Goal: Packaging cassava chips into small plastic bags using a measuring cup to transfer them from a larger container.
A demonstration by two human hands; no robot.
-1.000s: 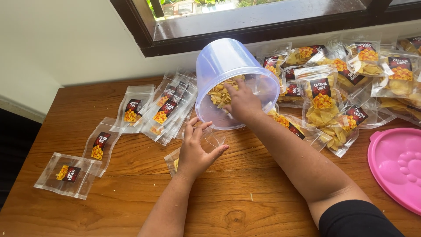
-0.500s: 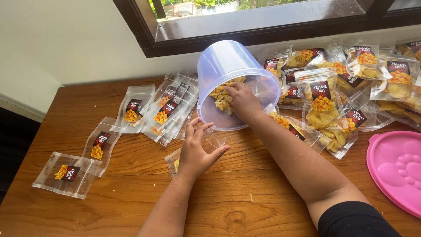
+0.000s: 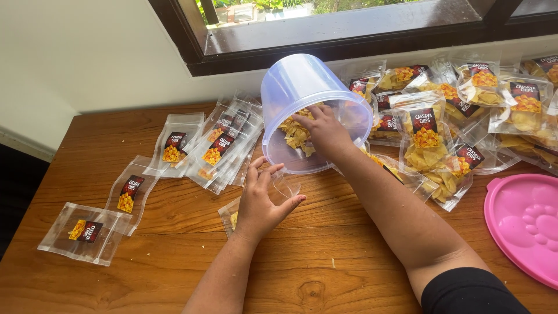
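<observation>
A translucent, round plastic bucket (image 3: 314,110) with smooth bluish walls lies tipped on its side on the wooden table (image 3: 174,256), mouth facing the person, near the window wall. Inside, thin, irregular yellow chips (image 3: 293,132) form a loose pile against the lower wall. The right hand (image 3: 323,132) reaches through the mouth of the bucket, fingers curled down onto the chips; whether they are clenched around any cannot be told, since the fingertips are buried in the pile. The left hand (image 3: 260,200) rests just in front of the bucket's rim, thumb and fingers spread apart in a wide curve, holding open the mouth of a clear, glossy pouch (image 3: 279,189) that lies flat on the table beneath the palm; a few chips show through its film. To the left, flat, empty pouches (image 3: 218,148) with dark labels lie fanned and overlapping, with single ones (image 3: 87,231) spread nearer the table's edge. To the right, filled pouches (image 3: 427,142), bulging with chips, are heaped along the wall. A pink, moulded plastic lid (image 3: 523,224) with a raised paw-shaped relief lies at the right edge. The table surface is varnished wood with visible grain and scattered crumbs.
</observation>
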